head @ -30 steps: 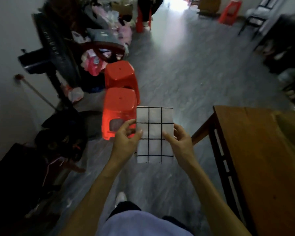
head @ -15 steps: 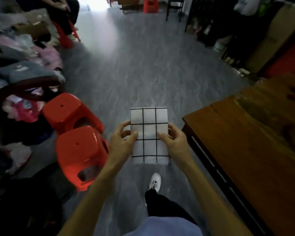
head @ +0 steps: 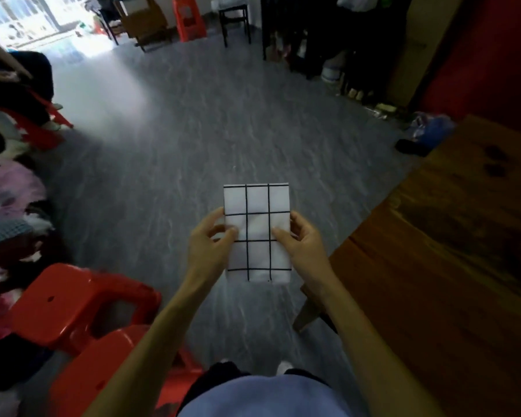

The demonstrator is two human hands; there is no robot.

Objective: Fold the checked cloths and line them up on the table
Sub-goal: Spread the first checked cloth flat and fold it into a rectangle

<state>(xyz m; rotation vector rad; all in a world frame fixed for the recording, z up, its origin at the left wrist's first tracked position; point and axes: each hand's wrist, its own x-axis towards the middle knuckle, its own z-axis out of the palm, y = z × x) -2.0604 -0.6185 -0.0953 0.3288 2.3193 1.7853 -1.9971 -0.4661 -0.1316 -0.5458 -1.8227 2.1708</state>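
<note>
Nearby, red stools point(head: 73, 308) left, table point(head: 451, 266) right

One folded white cloth with a black grid of lines point(head: 257, 233) is in view. Two bare hands are on it, the left hand point(head: 209, 243) and the right hand point(head: 303, 243), each with its grip closed on a side edge. There is one dark brown wooden worktop point(head: 451, 266). Three glossy red plastic stools show: two close by at the lower left point(head: 73, 308) point(head: 103, 374) and one far off across the grey floor point(head: 190, 18). One dark wooden stool point(head: 233, 13) stands beside that far one.
</note>
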